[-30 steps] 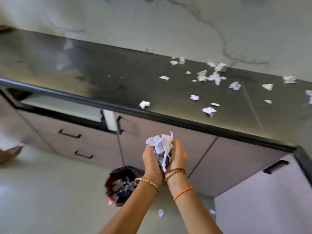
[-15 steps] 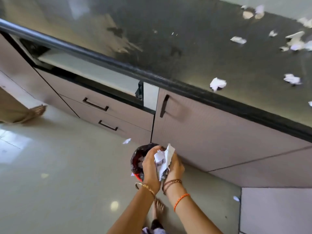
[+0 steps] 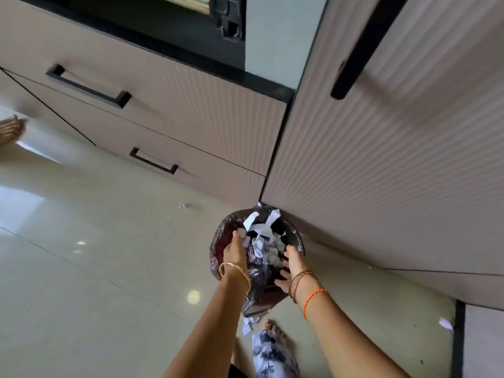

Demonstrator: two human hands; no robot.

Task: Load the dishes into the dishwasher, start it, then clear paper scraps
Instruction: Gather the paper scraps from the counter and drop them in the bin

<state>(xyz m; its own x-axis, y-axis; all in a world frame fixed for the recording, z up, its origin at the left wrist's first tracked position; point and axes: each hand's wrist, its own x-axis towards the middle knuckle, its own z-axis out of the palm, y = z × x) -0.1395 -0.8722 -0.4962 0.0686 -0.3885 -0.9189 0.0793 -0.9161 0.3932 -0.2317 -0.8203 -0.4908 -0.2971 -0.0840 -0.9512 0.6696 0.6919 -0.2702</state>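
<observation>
Both hands sit over the mouth of the bin (image 3: 218, 257), a small floor bin lined with a dark bag and standing against the cabinet door (image 3: 381, 173). The paper scraps (image 3: 261, 241) lie directly below and between the hands, inside the liner, heaped from the near side up to the far rim. The left hand (image 3: 236, 251) is at the left rim with its fingers straight and pointing down into the bin; the right hand (image 3: 290, 264) is at the near right rim, fingers spread loosely, holding nothing that can be made out. Both are about equally near the heap.

Half a second earlier the two hands were cupped together around a wad of white paper above the bin; now they are apart and the wad is in the bin. A few loose scraps (image 3: 248, 324) lie on the floor (image 3: 95, 268) beside the bin's near edge, close to the person's foot, so stooping for them looks a likely follow-up.
</observation>
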